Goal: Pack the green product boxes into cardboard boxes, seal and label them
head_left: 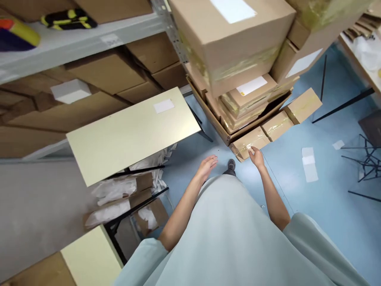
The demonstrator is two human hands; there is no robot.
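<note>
My left hand hangs in front of my body with its fingers stretched out and nothing in it. My right hand is held over the near end of a small taped cardboard box. Its fingers are loosely bent and apart, with nothing visible between them; whether they touch the box I cannot tell. Two more taped boxes, a middle one and a far one, stand in line with it on the floor. Beside them a large open carton contains several stacked flat packages.
A big sealed carton tops the stack. To the left stands a pale table with a white paper on it, before a shelf full of boxes. Paper sheets and thin black metal legs are on the blue floor at right.
</note>
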